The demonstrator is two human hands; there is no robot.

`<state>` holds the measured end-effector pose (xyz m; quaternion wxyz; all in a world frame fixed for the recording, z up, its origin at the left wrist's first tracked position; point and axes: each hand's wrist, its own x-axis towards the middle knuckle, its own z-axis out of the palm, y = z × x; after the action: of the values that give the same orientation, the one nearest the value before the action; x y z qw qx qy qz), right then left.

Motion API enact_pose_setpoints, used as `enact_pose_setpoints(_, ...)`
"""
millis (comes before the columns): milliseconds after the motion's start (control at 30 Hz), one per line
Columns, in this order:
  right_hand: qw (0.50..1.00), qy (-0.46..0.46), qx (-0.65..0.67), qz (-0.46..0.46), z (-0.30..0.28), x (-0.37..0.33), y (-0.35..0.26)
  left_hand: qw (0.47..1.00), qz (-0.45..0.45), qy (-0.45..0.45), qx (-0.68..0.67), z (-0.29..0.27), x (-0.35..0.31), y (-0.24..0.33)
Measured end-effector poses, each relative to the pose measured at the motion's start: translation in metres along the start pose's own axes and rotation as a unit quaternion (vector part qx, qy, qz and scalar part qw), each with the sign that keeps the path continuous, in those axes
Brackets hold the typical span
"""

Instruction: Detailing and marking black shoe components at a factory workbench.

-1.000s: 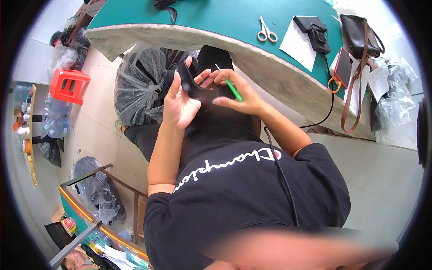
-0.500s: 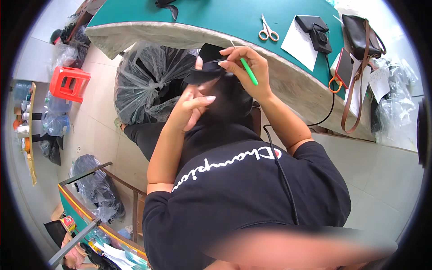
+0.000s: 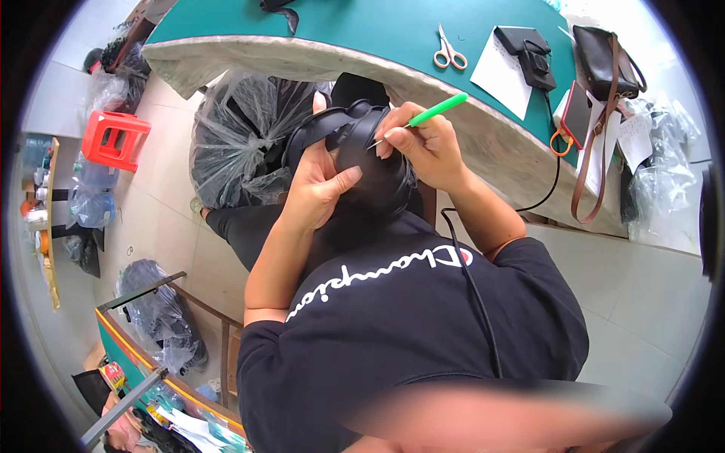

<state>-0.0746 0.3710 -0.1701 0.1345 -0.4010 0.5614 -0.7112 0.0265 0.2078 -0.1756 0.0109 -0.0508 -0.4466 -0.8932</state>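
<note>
Above my lap I hold a black, slightly glossy piece (image 3: 356,137) with several curved bands; its exact kind I cannot make out. My left hand (image 3: 313,185) is closed on its left side, the thumb on the near face and other fingers partly hidden among the bands. Pinched in my right hand (image 3: 429,147) is a green-handled tool (image 3: 439,110) with a thin metal tip. The handle slants up to the right, and the tip points down-left at the black piece. Whether it goes into the material cannot be seen.
Scissors (image 3: 450,57), a black device (image 3: 521,57) on white paper, a phone (image 3: 576,113) and a dark handbag (image 3: 604,57) lie on the green table (image 3: 362,30). A plastic-lined bag (image 3: 226,151) stands left of my hands; a red stool (image 3: 117,141) is farther left.
The tool has flipped: its handle pointed down and now rises to the upper right, tip against the black piece. That piece has turned and shows more bands; my left fingers closed on it.
</note>
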Motion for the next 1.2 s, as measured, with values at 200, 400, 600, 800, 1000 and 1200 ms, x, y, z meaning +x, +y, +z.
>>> enact_pose_setpoints(200, 0.997, -0.027, -0.066, 0.017, 0.002, 0.003, -0.002, 1.0, 0.001, 0.012, 0.019, 0.0, -0.001, 0.001)
enact_pose_setpoints(400, 0.986, -0.03, -0.158, -0.035, 0.0, 0.01, 0.001, 0.999, 0.01, 0.028, 0.016, 0.006, 0.0, 0.003)
enact_pose_setpoints(600, 0.984, -0.028, -0.152, -0.09, 0.001, 0.012, -0.001, 0.999, 0.017, 0.02, 0.024, 0.005, 0.0, 0.001)
enact_pose_setpoints(800, 0.979, -0.036, -0.182, -0.087, 0.001, 0.012, -0.002, 1.0, 0.007, 0.004, 0.027, 0.005, 0.0, 0.003)
enact_pose_setpoints(1000, 0.88, -0.053, -0.368, -0.296, 0.005, 0.021, -0.002, 1.0, -0.005, 0.008, 0.027, 0.001, -0.003, 0.002)
enact_pose_setpoints(1200, 0.834, 0.252, -0.275, -0.407, -0.064, 0.043, 0.037, 0.994, 0.031, 0.071, -0.074, 0.005, -0.001, 0.008)
